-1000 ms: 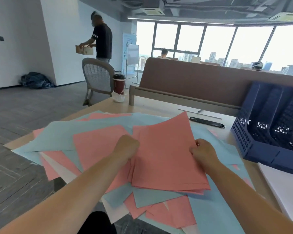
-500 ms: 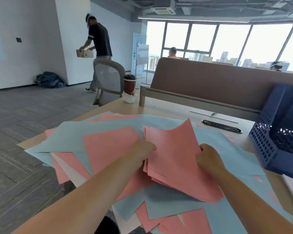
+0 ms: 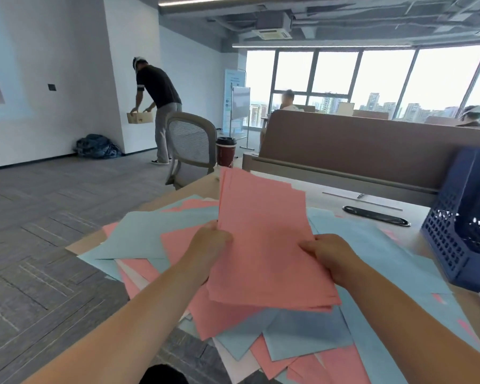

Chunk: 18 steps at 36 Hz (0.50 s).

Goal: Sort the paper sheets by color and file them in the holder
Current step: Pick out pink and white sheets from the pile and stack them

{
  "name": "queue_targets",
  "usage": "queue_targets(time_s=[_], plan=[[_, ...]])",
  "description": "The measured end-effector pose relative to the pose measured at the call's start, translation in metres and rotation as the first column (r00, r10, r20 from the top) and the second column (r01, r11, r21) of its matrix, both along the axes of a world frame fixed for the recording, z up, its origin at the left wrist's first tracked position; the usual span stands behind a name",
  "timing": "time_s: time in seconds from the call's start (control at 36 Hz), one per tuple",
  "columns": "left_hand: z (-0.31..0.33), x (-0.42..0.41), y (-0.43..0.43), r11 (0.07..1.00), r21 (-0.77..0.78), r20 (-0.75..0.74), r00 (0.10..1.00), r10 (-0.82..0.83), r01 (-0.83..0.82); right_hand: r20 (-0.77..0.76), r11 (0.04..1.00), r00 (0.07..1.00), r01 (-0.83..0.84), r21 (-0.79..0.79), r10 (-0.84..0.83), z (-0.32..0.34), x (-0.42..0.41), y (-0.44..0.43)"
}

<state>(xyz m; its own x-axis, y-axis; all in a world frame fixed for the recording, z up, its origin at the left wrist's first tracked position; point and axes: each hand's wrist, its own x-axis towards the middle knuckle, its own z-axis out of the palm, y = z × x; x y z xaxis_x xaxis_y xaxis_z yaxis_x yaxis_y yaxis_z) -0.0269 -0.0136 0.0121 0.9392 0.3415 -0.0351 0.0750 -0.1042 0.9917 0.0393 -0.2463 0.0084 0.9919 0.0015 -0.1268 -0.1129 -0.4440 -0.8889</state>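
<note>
While the blue holder [image 3: 455, 245] stands at the right edge of the counter [image 3: 330, 195], its perforated walls and the angle hide its slots, so I cannot tell what is in it. A red cup [image 3: 226, 152] with a dark lid on sits at the far left corner.

Both hands are closed on one pink stack [image 3: 263, 245]. The left grip [image 3: 211, 245] curls round the stack's left edge, and the right grip [image 3: 327, 253] pinches its right edge, fingers narrow on the paper. The stack is held up off the heap, tilted, with its top edge toward the counter's far edge.

Under it, a loose heap [image 3: 150, 234] of blue, pink and a few white sheets covers the near half of the counter and hangs over the near and left edges.

By count there is one holder, one cup, one held stack and two hands. The stack's staggered top edges show several sheets, but they overlap too much to number, and the heap likewise.
</note>
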Motion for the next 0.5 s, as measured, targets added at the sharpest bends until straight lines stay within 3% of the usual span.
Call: queue_targets(time_s=[0.22,0.33,0.5], plan=[[-0.009,-0.026,0.050,0.954,0.287,-0.115,0.986,0.124,-0.086,0.120,0.926,0.978,-0.115,-0.361,0.169,-0.006,0.000,0.070],[-0.012,-0.032,0.061,0.948,0.283,-0.138,0.972,0.191,-0.146,0.076,0.815,0.972,-0.143,-0.562,0.223,-0.016,0.006,0.097],[-0.018,-0.030,0.073,0.963,0.137,-0.146,0.957,0.252,-0.233,0.059,0.771,0.978,-0.120,-0.625,0.200,-0.019,0.011,0.113]])
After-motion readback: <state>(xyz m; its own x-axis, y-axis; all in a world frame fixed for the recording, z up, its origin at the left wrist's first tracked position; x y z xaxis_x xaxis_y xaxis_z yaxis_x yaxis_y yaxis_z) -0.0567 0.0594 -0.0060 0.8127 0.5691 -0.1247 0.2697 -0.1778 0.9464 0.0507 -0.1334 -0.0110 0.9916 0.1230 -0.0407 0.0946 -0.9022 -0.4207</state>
